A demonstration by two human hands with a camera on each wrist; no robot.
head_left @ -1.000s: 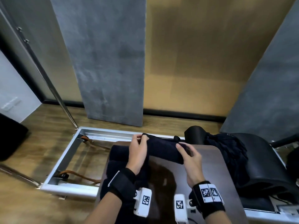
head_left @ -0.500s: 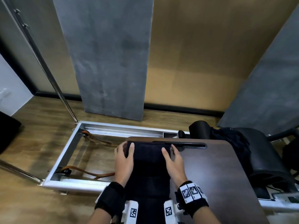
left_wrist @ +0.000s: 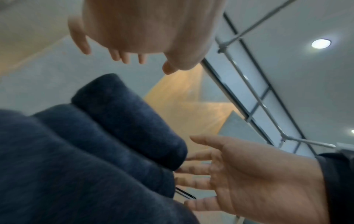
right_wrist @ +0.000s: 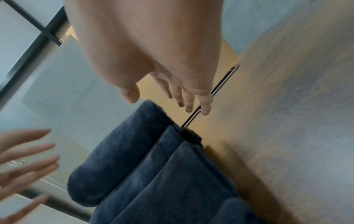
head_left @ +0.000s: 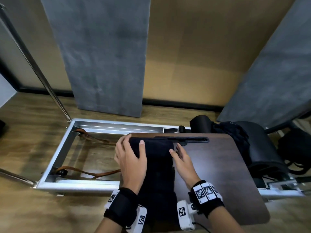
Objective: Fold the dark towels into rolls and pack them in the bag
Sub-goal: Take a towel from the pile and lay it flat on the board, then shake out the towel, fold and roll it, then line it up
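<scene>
A dark blue towel (head_left: 156, 165) lies folded in a long strip on the brown table (head_left: 218, 174), running from the far edge toward me. Its far end is a thick rounded fold (left_wrist: 114, 121) (right_wrist: 153, 166). My left hand (head_left: 130, 152) is at the far left corner, thumb over the top and fingers beside the edge. In the left wrist view the left hand (left_wrist: 134, 45) hovers with relaxed fingers, gripping nothing. My right hand (head_left: 178, 153) (right_wrist: 162, 83) is beside the towel's right edge, its fingers straight and apart.
A long slot (head_left: 185, 139) runs along the table's far edge. More dark cloth (head_left: 232, 132) is heaped on a black padded seat (head_left: 262, 148) at the right, with a black bag (head_left: 294, 148) beyond. A metal frame (head_left: 67, 148) with brown straps lies on the floor at the left.
A second ago both hands held the towel's far end up. They then pressed it flat on the table. Now they have slid outward to its two sides.
</scene>
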